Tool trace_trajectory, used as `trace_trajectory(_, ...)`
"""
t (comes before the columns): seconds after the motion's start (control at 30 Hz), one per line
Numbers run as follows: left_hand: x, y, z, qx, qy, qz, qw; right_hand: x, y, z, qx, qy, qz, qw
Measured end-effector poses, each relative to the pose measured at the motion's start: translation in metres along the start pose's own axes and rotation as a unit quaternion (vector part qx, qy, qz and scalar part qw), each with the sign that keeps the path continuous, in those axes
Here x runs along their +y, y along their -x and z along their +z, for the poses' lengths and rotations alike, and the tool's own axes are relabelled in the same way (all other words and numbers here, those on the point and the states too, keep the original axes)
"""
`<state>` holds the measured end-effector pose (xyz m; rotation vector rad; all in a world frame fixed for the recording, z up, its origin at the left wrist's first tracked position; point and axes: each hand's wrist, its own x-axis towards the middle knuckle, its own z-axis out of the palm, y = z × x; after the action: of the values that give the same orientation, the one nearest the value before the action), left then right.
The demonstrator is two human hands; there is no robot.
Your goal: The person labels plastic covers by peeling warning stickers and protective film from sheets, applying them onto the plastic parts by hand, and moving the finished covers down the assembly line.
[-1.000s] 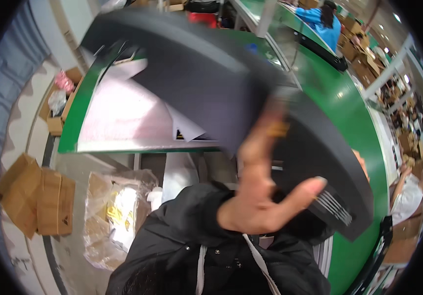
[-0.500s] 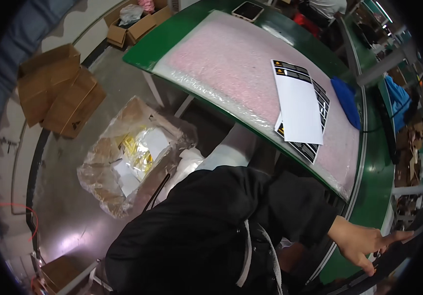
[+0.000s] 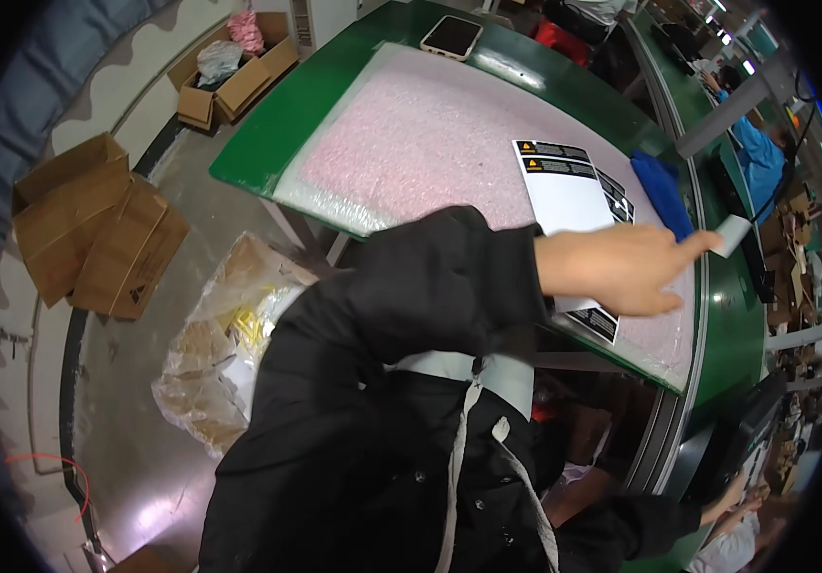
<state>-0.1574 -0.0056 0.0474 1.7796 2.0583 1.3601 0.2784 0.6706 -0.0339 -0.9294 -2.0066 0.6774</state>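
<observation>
My left hand (image 3: pixel 616 270) reaches rightward above a stack of white sheets with black printed bands (image 3: pixel 559 196). Its index finger is stretched out, and a small white label (image 3: pixel 731 236) clings to the fingertip; the thumb stands apart from it. Under the sheets lies a bubble-wrapped pad, pinkish in colour (image 3: pixel 411 134), on a green table (image 3: pixel 248 153). Low at the right, my right hand (image 3: pixel 722 498) is beside a black device (image 3: pixel 740 425); its fingers are too small and partly hidden to read.
A blue cloth (image 3: pixel 659 191) and a phone (image 3: pixel 452 38) lie on the table. To the left are a plastic-lined carton (image 3: pixel 196 368) with yellow and white scraps, flattened cardboard boxes (image 3: pixel 96 229) and an open carton (image 3: pixel 239 86). A person in blue (image 3: pixel 759 158) sits farther right.
My left hand has come back from the black device at the lower right to above the sheets, now with a white label on its fingertip. The view has shifted slightly.
</observation>
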Motion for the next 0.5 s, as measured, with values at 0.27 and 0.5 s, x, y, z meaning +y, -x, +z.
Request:
trace_trajectory(0.27,-0.081,0.000,-0.024,-0.013,-0.152,-0.007,0.988,-0.012,-0.003,0.055,0.012,0.035,-0.017,0.999)
trace_trajectory(0.5,-0.134,-0.001,-0.012,0.058,-0.096,0.018,0.994,-0.080,0.001,0.090,0.056,0.103,-0.040,0.992)
